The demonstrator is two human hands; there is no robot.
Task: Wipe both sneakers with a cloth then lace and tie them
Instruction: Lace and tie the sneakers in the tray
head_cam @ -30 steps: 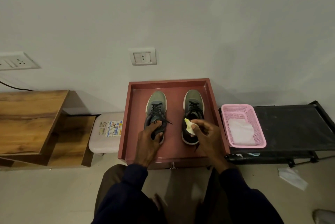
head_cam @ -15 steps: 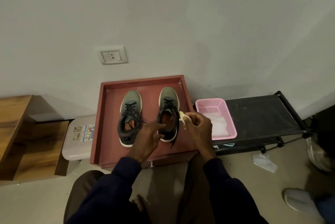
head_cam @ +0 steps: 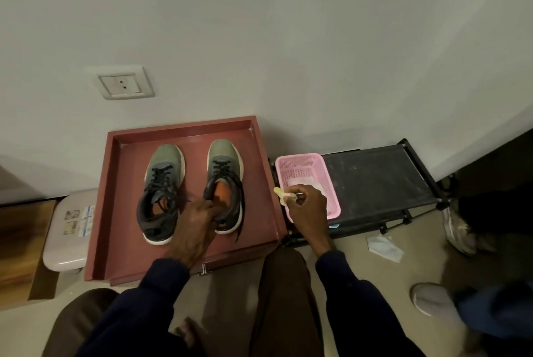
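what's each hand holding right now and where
Right hand pinches the cloth by one end; left hand grips the right sneaker at its heel collar.

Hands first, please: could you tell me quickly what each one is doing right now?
Left hand: grips the sneaker nearer the pink basket, at its opening.
Right hand: pinches a small cloth over that basket.

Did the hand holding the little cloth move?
Yes. The right hand, pinching the cloth, has gone rightward off the right sneaker, past the edge of the tray, to the pink basket.
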